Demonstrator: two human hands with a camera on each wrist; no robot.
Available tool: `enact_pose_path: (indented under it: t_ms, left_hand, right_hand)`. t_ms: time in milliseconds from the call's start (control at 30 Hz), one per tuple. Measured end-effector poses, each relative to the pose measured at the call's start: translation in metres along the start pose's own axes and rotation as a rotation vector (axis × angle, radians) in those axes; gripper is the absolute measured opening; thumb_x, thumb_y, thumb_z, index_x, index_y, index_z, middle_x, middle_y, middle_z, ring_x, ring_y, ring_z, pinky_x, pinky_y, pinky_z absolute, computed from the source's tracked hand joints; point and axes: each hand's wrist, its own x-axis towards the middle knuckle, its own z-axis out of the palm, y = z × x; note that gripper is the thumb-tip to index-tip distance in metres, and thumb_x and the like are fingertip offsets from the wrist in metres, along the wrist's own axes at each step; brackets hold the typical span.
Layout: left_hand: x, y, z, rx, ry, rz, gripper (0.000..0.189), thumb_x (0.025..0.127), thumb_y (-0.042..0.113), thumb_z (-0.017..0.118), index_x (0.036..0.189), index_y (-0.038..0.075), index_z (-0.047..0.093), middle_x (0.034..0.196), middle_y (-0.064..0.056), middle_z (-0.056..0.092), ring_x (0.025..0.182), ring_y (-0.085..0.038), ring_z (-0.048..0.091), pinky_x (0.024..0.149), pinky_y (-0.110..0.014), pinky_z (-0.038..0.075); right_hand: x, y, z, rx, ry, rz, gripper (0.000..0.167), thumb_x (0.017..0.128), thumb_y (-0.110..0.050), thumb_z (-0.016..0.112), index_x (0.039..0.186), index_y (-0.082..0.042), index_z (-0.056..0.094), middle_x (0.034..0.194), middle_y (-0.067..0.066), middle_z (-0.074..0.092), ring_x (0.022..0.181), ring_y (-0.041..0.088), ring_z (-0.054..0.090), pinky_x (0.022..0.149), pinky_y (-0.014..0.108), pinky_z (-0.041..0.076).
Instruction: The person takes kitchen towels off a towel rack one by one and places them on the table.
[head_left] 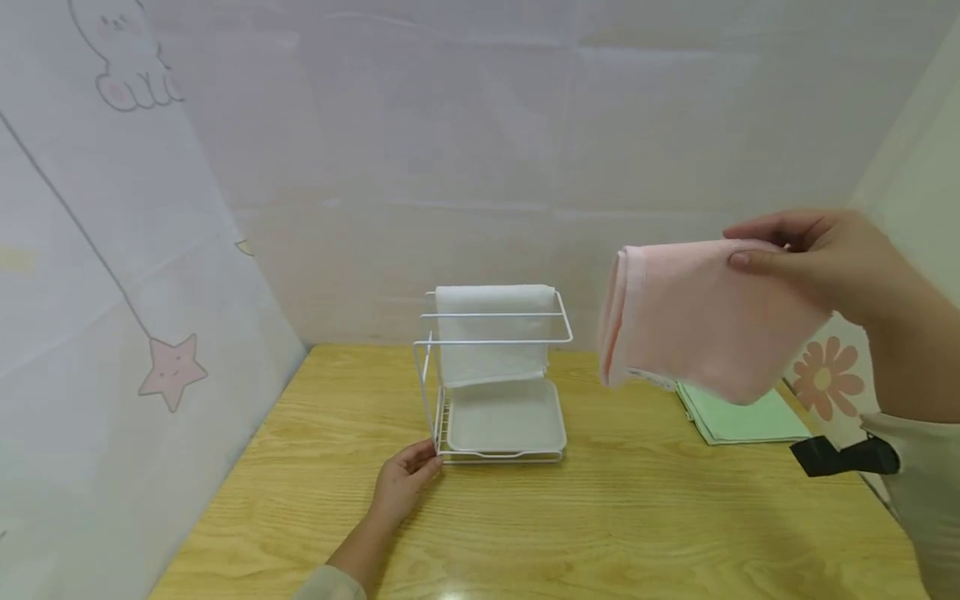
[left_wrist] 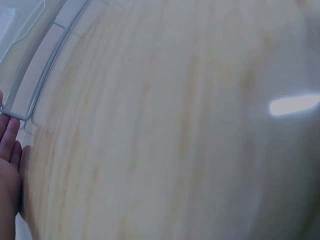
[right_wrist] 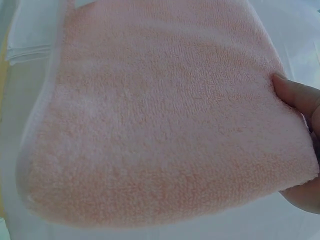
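Note:
My right hand (head_left: 813,258) pinches a folded pink towel (head_left: 697,317) by its top edge, thumb in front, holding it up in the air to the right of the white wire rack (head_left: 495,342). Terry texture fills most of the right wrist view on this towel (right_wrist: 165,120). At the rack's lower front left corner, my left hand (head_left: 407,479) grips the wire between thumb and fingers; the left wrist view shows those fingers (left_wrist: 7,137) against the corner wire. A white towel (head_left: 491,358) hangs over the rack's rear bar. Below it, a white tray (head_left: 506,429) sits in the rack's base.
Behind the pink towel, a folded green towel (head_left: 750,417) lies on the wooden table (head_left: 600,517) at the right. Pale walls (head_left: 480,150) stand close around the table's back and sides. A black strap piece (head_left: 843,457) sticks out from the right sleeve.

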Motion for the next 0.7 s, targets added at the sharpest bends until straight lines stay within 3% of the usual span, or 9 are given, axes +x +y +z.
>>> enact_pose_path:
  t_ms: [233, 467, 700]
  left_hand:
    - [0.001, -0.001, 0.0, -0.018, -0.002, -0.015, 0.038, 0.087, 0.008, 0.073, 0.121, -0.008, 0.063, 0.117, -0.027, 0.067, 0.093, -0.002, 0.066, 0.08, -0.013, 0.053]
    - [0.002, -0.002, 0.0, -0.009, -0.004, -0.021, 0.037, 0.088, 0.007, 0.072, 0.122, -0.007, 0.064, 0.118, -0.026, 0.067, 0.091, 0.004, 0.063, 0.081, -0.013, 0.053]
    - [0.001, -0.001, 0.001, -0.012, -0.003, -0.017, 0.037, 0.088, 0.007, 0.072, 0.122, -0.007, 0.063, 0.119, -0.028, 0.066, 0.092, 0.003, 0.064, 0.081, -0.013, 0.053]
  right_hand:
    - [-0.006, 0.02, 0.014, -0.061, -0.058, 0.042, 0.019, 0.088, -0.033, 0.074, 0.104, -0.043, 0.072, 0.081, -0.021, 0.067, 0.07, 0.007, 0.06, 0.058, 0.024, 0.051]
    - [-0.014, 0.048, 0.035, -0.079, -0.145, 0.056, 0.03, 0.09, -0.038, 0.071, 0.119, -0.029, 0.07, 0.091, -0.022, 0.066, 0.079, 0.005, 0.059, 0.064, 0.023, 0.051]
    - [-0.024, 0.076, 0.061, -0.053, -0.212, 0.056, 0.039, 0.092, -0.039, 0.068, 0.124, -0.017, 0.067, 0.089, -0.017, 0.066, 0.078, 0.003, 0.057, 0.063, 0.023, 0.049]
